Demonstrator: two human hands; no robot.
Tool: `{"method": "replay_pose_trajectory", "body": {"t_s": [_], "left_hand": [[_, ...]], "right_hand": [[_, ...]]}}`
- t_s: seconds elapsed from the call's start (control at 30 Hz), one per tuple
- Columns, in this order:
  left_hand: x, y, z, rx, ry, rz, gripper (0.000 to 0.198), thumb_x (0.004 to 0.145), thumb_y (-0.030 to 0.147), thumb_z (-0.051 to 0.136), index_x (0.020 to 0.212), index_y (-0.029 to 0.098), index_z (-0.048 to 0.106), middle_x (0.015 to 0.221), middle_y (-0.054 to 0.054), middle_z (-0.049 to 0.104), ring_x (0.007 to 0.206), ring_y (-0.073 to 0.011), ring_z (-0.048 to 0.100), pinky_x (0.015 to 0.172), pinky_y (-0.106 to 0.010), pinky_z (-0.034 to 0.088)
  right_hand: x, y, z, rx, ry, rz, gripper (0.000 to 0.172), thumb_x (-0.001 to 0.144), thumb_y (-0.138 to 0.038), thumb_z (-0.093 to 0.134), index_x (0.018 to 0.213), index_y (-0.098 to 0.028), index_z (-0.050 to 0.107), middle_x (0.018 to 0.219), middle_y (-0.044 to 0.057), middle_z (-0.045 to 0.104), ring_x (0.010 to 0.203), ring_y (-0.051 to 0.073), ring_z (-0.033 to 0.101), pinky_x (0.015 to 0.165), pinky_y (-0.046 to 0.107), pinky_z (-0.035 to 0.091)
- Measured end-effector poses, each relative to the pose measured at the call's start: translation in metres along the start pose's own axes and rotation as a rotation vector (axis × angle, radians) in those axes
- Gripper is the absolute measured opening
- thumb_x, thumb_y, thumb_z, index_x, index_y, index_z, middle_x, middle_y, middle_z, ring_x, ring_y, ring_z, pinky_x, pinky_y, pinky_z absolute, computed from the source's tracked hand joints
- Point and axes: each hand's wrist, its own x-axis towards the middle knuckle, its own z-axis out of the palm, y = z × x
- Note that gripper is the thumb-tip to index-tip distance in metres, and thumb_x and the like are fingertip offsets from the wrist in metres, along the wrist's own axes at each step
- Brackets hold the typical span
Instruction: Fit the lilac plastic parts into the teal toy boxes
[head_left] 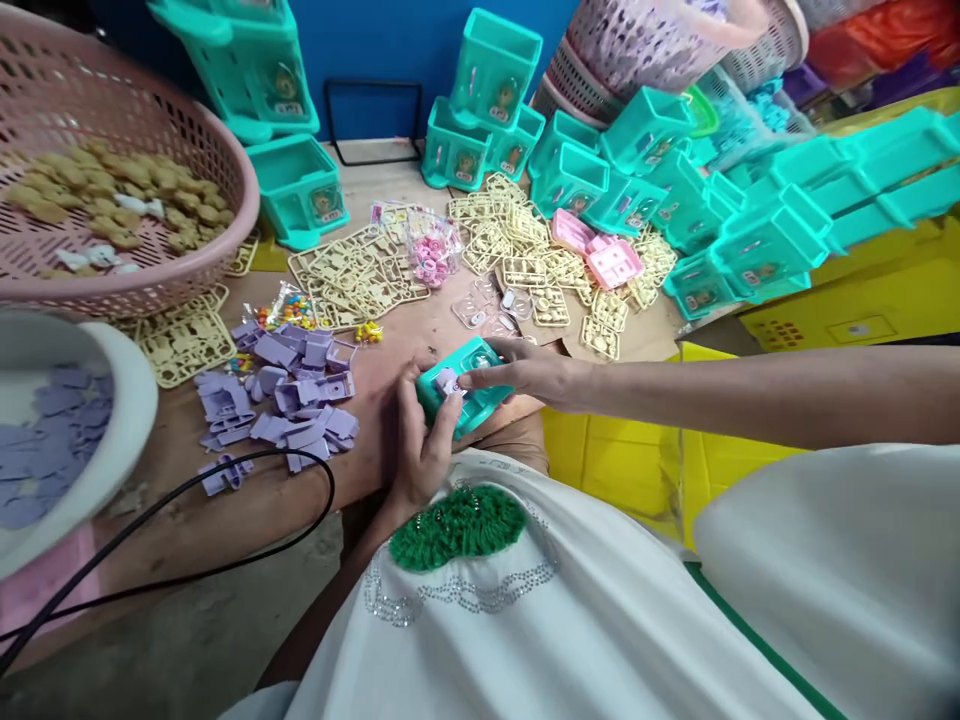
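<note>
A teal plastic box (480, 408) is held between my hands at the table's front edge, tilted toward me. My left hand (424, 430) wraps round its near left side, with the thumb against a small purple part (448, 382) on its face. From the right, my right hand (536, 372) grips the box's far side, and its extended finger or thumb presses by the purple part. How that part sits in the box is partly hidden by the fingers. To the left lies a heap of purple plastic pieces (300, 375).
Stacked teal boxes (570, 180) line the back and right. Cream sprue frames (360, 275), pink trays (613, 262) and a bag of pink parts (435, 255) cover the table's middle. A pink basket (247, 200), a white basin (135, 400) and a black cable (330, 490) are at left.
</note>
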Motion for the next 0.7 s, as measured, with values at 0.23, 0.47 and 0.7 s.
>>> {"method": "replay_pose_trajectory", "body": {"t_s": [0.23,0.47,0.7], "left_hand": [[-0.007,-0.002,0.011,0.0,0.107,-0.008,0.033,0.093,0.039,0.065,0.12,0.021,0.056,0.111,-0.007,0.067,0.099,-0.0218,0.064,0.089,-0.032,0.055],[-0.006,-0.008,0.01,-0.021,0.095,0.029,0.034,0.095,0.041,0.066,0.122,0.021,0.058,0.112,-0.008,0.065,0.098,-0.0226,0.064,0.088,-0.033,0.056],[-0.001,-0.007,0.008,-0.025,0.088,-0.017,0.03,0.1,0.047,0.062,0.114,0.02,0.059,0.106,-0.008,0.066,0.097,-0.0228,0.065,0.085,-0.033,0.055]], "right_hand": [[-0.002,-0.012,-0.004,-0.058,-0.059,0.067,0.048,0.063,-0.036,0.094,0.102,-0.021,0.068,0.09,0.001,0.071,0.079,0.016,0.064,0.059,0.025,0.045],[0.0,-0.01,0.0,-0.048,-0.013,0.065,0.055,0.059,-0.04,0.097,0.098,-0.02,0.064,0.091,0.0,0.069,0.09,0.019,0.064,0.074,0.029,0.053],[-0.005,-0.006,0.002,0.037,-0.003,0.03,0.059,0.058,-0.042,0.098,0.101,-0.021,0.064,0.1,0.001,0.071,0.101,0.022,0.066,0.086,0.033,0.057]]}}
